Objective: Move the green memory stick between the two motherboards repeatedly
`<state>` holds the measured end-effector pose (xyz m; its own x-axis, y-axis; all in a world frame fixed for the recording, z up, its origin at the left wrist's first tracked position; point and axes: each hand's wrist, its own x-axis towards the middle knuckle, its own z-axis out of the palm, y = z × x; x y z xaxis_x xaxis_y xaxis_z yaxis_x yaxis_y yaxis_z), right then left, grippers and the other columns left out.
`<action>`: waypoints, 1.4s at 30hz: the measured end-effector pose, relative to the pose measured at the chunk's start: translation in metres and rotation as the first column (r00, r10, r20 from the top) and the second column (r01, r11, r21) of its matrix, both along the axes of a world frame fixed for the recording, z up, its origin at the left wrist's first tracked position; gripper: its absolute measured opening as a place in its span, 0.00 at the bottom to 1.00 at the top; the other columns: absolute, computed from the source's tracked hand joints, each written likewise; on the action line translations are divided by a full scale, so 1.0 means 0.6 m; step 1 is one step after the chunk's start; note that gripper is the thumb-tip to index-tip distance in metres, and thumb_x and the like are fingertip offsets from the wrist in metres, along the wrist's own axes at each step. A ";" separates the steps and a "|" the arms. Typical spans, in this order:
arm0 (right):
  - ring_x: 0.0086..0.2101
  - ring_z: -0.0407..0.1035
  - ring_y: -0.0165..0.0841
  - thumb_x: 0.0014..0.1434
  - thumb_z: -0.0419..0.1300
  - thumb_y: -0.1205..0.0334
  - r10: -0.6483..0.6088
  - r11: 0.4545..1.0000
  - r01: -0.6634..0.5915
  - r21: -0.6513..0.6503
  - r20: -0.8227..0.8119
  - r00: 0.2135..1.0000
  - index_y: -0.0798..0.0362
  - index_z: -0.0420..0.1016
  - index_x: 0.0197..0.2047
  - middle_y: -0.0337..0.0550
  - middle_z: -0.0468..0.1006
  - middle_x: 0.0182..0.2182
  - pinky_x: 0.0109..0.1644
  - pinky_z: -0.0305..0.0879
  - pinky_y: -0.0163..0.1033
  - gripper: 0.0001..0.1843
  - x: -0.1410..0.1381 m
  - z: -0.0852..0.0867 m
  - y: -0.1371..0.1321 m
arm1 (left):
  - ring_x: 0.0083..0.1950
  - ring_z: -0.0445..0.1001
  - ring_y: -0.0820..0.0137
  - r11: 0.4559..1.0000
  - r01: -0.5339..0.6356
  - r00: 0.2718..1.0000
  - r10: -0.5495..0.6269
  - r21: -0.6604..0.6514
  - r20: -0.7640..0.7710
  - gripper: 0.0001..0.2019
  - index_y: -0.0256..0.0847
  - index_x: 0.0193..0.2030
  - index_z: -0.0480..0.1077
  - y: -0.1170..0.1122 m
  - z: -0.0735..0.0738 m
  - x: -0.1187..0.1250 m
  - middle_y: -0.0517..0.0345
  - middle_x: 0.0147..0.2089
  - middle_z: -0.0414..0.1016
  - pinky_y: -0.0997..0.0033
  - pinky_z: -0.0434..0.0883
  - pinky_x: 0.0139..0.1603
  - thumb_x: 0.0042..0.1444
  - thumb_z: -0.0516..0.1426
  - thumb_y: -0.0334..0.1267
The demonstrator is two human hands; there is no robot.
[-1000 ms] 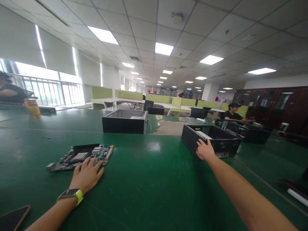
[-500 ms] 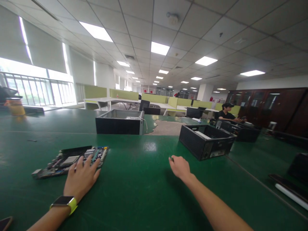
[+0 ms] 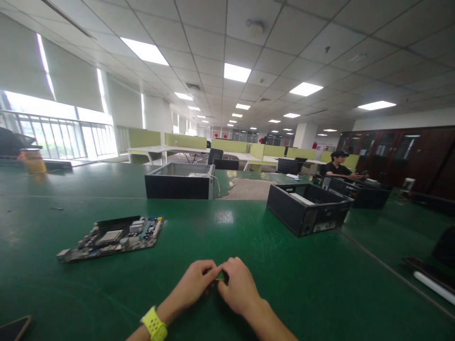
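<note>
My left hand [image 3: 195, 282] and my right hand [image 3: 240, 284] meet above the near middle of the green table [image 3: 199, 227]. Between their fingertips shows a small flat green piece [image 3: 221, 275] with a pale lower edge, mostly covered by the fingers. Both hands are closed in a pinch on it. To the left, apart from both hands, a motherboard [image 3: 117, 239] lies flat, its sockets and slots facing up. A yellow-green watch band circles my left wrist.
An open computer case [image 3: 179, 186] stands at the back left, another case [image 3: 307, 208] at the back right. Behind the latter, a person [image 3: 339, 166] sits by a further case [image 3: 357, 192]. A dark flat object [image 3: 16, 329] lies at the near left corner.
My left hand has left the motherboard and moved right to meet my right hand. My right hand has drawn back toward me and left, with the small green piece now visible between both hands.
</note>
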<state>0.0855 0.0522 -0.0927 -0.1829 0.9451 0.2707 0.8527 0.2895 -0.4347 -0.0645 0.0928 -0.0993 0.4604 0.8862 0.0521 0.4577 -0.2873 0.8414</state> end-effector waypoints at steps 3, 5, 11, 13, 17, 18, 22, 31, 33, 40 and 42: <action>0.36 0.66 0.34 0.50 0.56 0.58 -0.003 1.000 0.005 0.008 -0.179 0.984 0.49 0.74 0.39 0.41 0.74 0.34 0.40 0.58 0.36 0.13 0.021 -0.009 0.011 | 0.18 0.59 0.78 0.995 -0.084 0.995 0.086 -0.058 0.040 0.24 0.38 0.23 0.62 0.013 0.000 -0.022 0.66 0.17 0.61 0.76 0.56 0.20 0.47 0.50 0.60; 0.33 0.66 0.32 0.48 0.59 0.56 -0.007 0.999 -0.005 -0.032 -0.358 0.934 0.50 0.74 0.41 0.41 0.74 0.33 0.36 0.59 0.35 0.16 0.042 -0.020 0.023 | 0.16 0.57 0.78 0.981 -0.165 0.985 0.169 -0.105 0.037 0.24 0.38 0.22 0.61 0.022 0.000 -0.036 0.67 0.16 0.59 0.77 0.54 0.18 0.45 0.51 0.62; 0.17 0.58 0.25 0.49 0.57 0.57 -0.076 0.979 -0.081 -0.186 -0.706 0.704 0.56 0.73 0.35 0.33 0.64 0.18 0.21 0.55 0.32 0.13 0.081 -0.066 0.053 | 0.14 0.54 0.79 0.968 -0.173 0.984 0.160 -0.182 -0.081 0.24 0.38 0.24 0.63 0.027 0.000 -0.046 0.68 0.15 0.57 0.77 0.50 0.16 0.43 0.52 0.62; 0.16 0.57 0.24 0.47 0.58 0.57 -0.084 0.982 -0.071 -0.172 -0.749 0.658 0.56 0.72 0.37 0.31 0.63 0.17 0.20 0.54 0.31 0.15 0.083 -0.072 0.055 | 0.16 0.56 0.78 0.977 -0.156 0.985 0.142 -0.148 -0.101 0.23 0.37 0.27 0.66 0.026 0.000 -0.045 0.67 0.16 0.59 0.77 0.52 0.16 0.42 0.54 0.59; 0.15 0.57 0.24 0.47 0.57 0.54 -0.161 0.977 -0.027 -0.210 -0.817 0.554 0.56 0.71 0.39 0.30 0.63 0.15 0.16 0.52 0.30 0.18 0.085 -0.073 0.059 | 0.17 0.59 0.78 0.987 -0.114 0.992 0.106 -0.110 -0.075 0.21 0.37 0.37 0.66 0.027 -0.007 -0.049 0.69 0.19 0.61 0.78 0.55 0.17 0.43 0.57 0.53; 0.15 0.57 0.24 0.47 0.57 0.54 -0.181 0.974 -0.023 -0.227 -0.831 0.526 0.56 0.71 0.38 0.30 0.63 0.16 0.16 0.51 0.30 0.18 0.085 -0.073 0.061 | 0.17 0.60 0.78 0.988 -0.102 0.993 0.094 -0.116 -0.071 0.21 0.37 0.39 0.66 0.028 -0.010 -0.051 0.69 0.20 0.62 0.78 0.56 0.17 0.43 0.57 0.51; 0.16 0.61 0.25 0.46 0.58 0.53 -0.225 0.962 -0.031 -0.272 -0.851 0.475 0.57 0.72 0.34 0.33 0.65 0.16 0.16 0.52 0.29 0.17 0.085 -0.072 0.064 | 0.18 0.63 0.77 0.988 -0.067 0.994 0.054 -0.137 -0.097 0.19 0.37 0.41 0.65 0.029 -0.020 -0.056 0.66 0.24 0.65 0.77 0.57 0.16 0.45 0.55 0.47; 0.21 0.63 0.25 0.41 0.63 0.55 -0.135 0.960 -0.150 -0.238 -0.857 0.498 0.55 0.72 0.39 0.34 0.67 0.24 0.18 0.55 0.29 0.20 0.087 -0.056 0.050 | 0.30 0.68 0.71 0.986 -0.102 0.954 0.134 0.129 -0.267 0.14 0.39 0.38 0.72 0.023 -0.018 -0.049 0.61 0.29 0.71 0.74 0.61 0.31 0.44 0.55 0.40; 0.21 0.63 0.25 0.41 0.64 0.56 -0.113 0.954 -0.187 -0.234 -0.860 0.498 0.54 0.72 0.39 0.34 0.67 0.24 0.19 0.55 0.29 0.20 0.089 -0.056 0.050 | 0.34 0.70 0.69 0.980 -0.104 0.954 0.148 0.172 -0.262 0.14 0.40 0.38 0.73 0.023 -0.017 -0.050 0.58 0.32 0.72 0.72 0.63 0.35 0.45 0.55 0.42; 0.17 0.62 0.25 0.45 0.59 0.55 -0.135 0.956 -0.147 -0.254 -0.825 0.549 0.56 0.68 0.31 0.34 0.68 0.18 0.17 0.54 0.29 0.13 0.085 -0.070 0.057 | 0.19 0.65 0.76 0.991 -0.125 0.981 0.118 -0.037 -0.153 0.21 0.37 0.37 0.70 0.024 -0.018 -0.049 0.57 0.30 0.71 0.75 0.63 0.20 0.49 0.50 0.53; 0.15 0.60 0.24 0.46 0.57 0.57 -0.147 0.957 -0.131 -0.260 -0.818 0.556 0.55 0.68 0.35 0.32 0.67 0.17 0.15 0.52 0.29 0.14 0.083 -0.073 0.058 | 0.18 0.64 0.77 0.988 -0.129 0.987 0.119 -0.086 -0.108 0.21 0.37 0.38 0.68 0.025 -0.020 -0.048 0.61 0.26 0.69 0.78 0.61 0.17 0.48 0.51 0.54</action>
<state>0.1353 0.0872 -0.1362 -0.0032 0.9991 0.0423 0.0795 0.0424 -0.9959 -0.0935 0.1077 -0.1115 0.3455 0.9355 -0.0741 0.5695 -0.1463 0.8089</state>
